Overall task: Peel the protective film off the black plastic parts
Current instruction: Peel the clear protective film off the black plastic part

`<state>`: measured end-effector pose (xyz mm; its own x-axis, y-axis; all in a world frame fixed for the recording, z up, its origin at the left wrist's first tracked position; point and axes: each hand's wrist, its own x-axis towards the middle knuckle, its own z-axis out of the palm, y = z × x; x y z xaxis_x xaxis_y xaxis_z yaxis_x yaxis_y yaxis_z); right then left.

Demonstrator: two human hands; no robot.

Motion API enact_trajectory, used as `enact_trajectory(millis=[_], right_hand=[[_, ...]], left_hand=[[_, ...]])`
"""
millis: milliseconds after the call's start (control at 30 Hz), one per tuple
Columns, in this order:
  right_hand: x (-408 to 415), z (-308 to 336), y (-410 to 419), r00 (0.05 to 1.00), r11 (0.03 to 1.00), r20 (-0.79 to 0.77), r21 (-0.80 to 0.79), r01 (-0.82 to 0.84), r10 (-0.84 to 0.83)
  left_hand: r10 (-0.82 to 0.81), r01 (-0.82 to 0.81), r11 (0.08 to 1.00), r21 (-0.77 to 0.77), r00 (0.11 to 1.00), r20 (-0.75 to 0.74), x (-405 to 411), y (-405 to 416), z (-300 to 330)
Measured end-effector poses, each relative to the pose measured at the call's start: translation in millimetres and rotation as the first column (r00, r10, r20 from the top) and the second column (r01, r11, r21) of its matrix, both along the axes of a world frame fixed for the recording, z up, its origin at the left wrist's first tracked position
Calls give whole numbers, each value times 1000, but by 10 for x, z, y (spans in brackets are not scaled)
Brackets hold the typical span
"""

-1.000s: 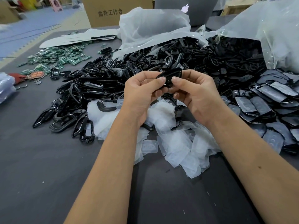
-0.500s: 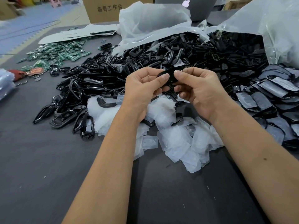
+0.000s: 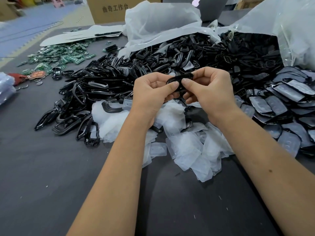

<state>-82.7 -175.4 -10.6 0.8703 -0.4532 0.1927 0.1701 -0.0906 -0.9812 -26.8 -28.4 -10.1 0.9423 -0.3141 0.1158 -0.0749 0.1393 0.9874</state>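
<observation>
Both my hands hold one small glossy black plastic part (image 3: pixel 181 77) above the table. My left hand (image 3: pixel 151 94) grips its left end, thumb pressed on top. My right hand (image 3: pixel 209 89) pinches its right end, thumb tip meeting the left thumb at the part's middle. Whether film is on this part is too small to tell. Below my hands lies a heap of peeled whitish film pieces (image 3: pixel 184 143). A pile of bare black frames (image 3: pixel 95 92) spreads to the left. Black parts still covered with film (image 3: pixel 286 106) are stacked at the right.
The table (image 3: pixel 51 184) has a dark grey top. Green circuit boards (image 3: pixel 59 55) lie at the far left, with clear plastic bags (image 3: pixel 163 23) behind the piles. A cardboard box (image 3: pixel 117 9) and a laptop (image 3: pixel 204 7) stand at the back.
My hands have stayed together on the part, turning it slightly, so more of its black top shows between the thumbs. The view has shifted a little; the piles are unchanged.
</observation>
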Motion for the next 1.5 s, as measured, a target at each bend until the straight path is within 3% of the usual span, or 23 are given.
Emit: enact_trajectory(millis=[167,400,533,567,633,700,733,800,1000,1200,1300,1500], right_hand=[[26,-14,-22,997,964,-2,-253,79,-82],[6,100,1,996,928,3,-363,85,-90],[-30,209,85,992,801,-2,-590,100,-126],[-42,259,114,998,785,-32,-619,19,-49],[-82,366,198,943,709,-204,-621,-333,264],[-113,411,342,781,504,-399,-603,-618,480],[-113,394,427,738,425,-442,-616,-663,511],[-102,313,582,737,361,-441,-669,-650,512],[-92,297,547,867,443,-324,-759,-477,379],[-132,416,305,748,368,-648,-666,-649,145],[-118,375,338,754,341,-646,-686,-643,121],[-83,405,177,742,446,-639,-614,-652,204]], left_hand=[[87,-103,988,117,988,127,-4,-51,-20],[31,-51,991,126,987,156,7,18,75],[43,-69,987,143,984,175,104,214,164],[69,-96,985,140,980,184,135,278,179],[147,-164,982,89,974,172,189,393,187],[232,-233,972,-4,965,126,216,465,168],[267,-263,963,-49,958,104,218,484,153],[318,-308,943,-124,945,73,220,498,121],[436,-414,868,-274,900,22,278,577,129],[363,-346,897,-274,932,9,239,455,132],[297,-280,928,-246,954,34,158,304,129],[247,-235,950,-205,968,38,66,138,105]])
